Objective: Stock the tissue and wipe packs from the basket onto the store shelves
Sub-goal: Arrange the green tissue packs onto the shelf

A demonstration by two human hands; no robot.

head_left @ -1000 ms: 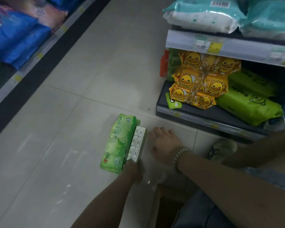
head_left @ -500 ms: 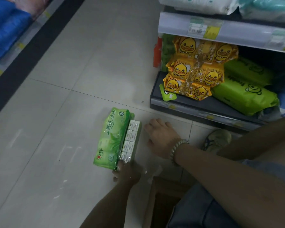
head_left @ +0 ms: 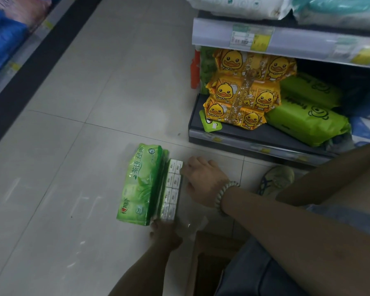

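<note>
The green plastic tissue pack (head_left: pixel 139 184) and white bundle of small packs (head_left: pixel 172 189) lie on the floor (head_left: pixel 73 146), long axis pointing away from you. Your right hand's (head_left: pixel 203 182) bent fingers (head_left: pixel 185 167) touch the bundle's right side, and your left hand (head_left: pixel 166 233) meets the near end. Neither grip is visible.

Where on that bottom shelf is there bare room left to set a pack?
The dark front strip of the bottom shelf, before the green packs, right of the small green pack, is bare. Behind, duck packs and green packs crowd it.
</note>
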